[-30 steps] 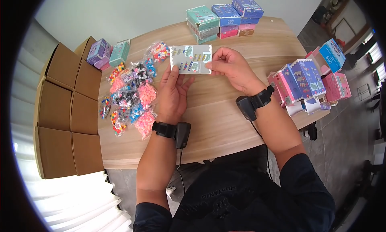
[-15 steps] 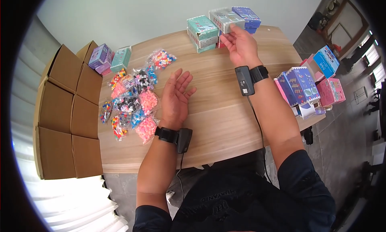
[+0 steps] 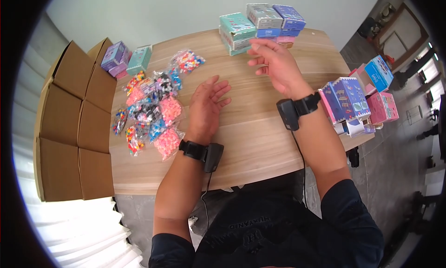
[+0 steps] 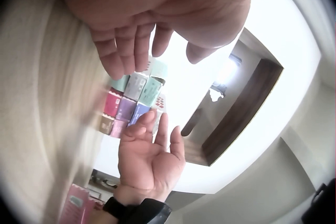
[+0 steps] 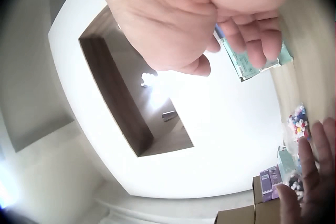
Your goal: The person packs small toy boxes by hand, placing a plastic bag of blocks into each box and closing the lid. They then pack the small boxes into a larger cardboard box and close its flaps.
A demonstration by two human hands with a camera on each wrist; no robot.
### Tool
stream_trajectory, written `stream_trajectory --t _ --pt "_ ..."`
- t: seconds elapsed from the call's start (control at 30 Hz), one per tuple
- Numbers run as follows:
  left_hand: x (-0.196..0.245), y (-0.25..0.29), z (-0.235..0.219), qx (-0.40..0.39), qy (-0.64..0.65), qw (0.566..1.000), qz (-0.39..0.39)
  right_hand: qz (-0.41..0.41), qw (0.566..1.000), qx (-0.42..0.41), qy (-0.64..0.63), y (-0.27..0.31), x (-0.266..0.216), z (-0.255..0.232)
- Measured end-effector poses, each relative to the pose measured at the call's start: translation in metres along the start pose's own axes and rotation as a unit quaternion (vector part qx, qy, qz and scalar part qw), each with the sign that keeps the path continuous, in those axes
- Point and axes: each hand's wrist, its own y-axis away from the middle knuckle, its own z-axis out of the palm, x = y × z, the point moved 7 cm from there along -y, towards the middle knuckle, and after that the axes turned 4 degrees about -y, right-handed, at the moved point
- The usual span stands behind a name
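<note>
My left hand [image 3: 207,109] is palm up over the middle of the table [image 3: 241,147], fingers loosely bent, holding nothing. To the right, my right hand [image 3: 277,67] hangs empty, fingers relaxed, just in front of the stacked boxes. A grey box [image 3: 265,16] lies on top of the middle stack, between a green box [image 3: 237,25] and a purple-blue box [image 3: 289,17]. In the left wrist view, both the left hand [image 4: 157,8] and the right hand [image 4: 149,163] show bare palms. The right wrist view has the right hand [image 5: 194,19] near a green box [image 5: 239,61].
Bags of coloured beads [image 3: 171,109] lie left of my left hand. Brown cartons [image 3: 58,124] stand along the left edge, with purple boxes [image 3: 113,55] and a green box [image 3: 139,60] behind. At the right edge are a blue-purple box [image 3: 348,98] and a pink box [image 3: 383,106].
My right hand carried the grey box from the left hand to the back stack, let go and drew back toward me. The left hand let go of the box and stayed near its place.
</note>
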Motion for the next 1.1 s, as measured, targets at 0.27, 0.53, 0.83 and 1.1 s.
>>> stream_trajectory --t 0.27,0.53,0.83,1.1 --pt "-0.003 -0.003 -0.016 -0.004 0.030 0.999 0.011 -0.197 0.830 -0.184 0.489 0.128 -0.069 0.044" --pt "0.001 0.002 -0.002 -0.001 0.021 1.000 0.006 -0.313 0.793 0.273 0.446 0.247 -0.197 -0.095" --pt "0.001 0.004 0.000 -0.015 0.003 1.000 0.003 -0.113 0.728 0.227 0.637 0.195 -0.229 -0.216" --pt "0.002 0.003 0.000 -0.027 -0.001 1.000 0.006 -0.202 0.707 0.173 0.655 0.199 -0.230 -0.177"
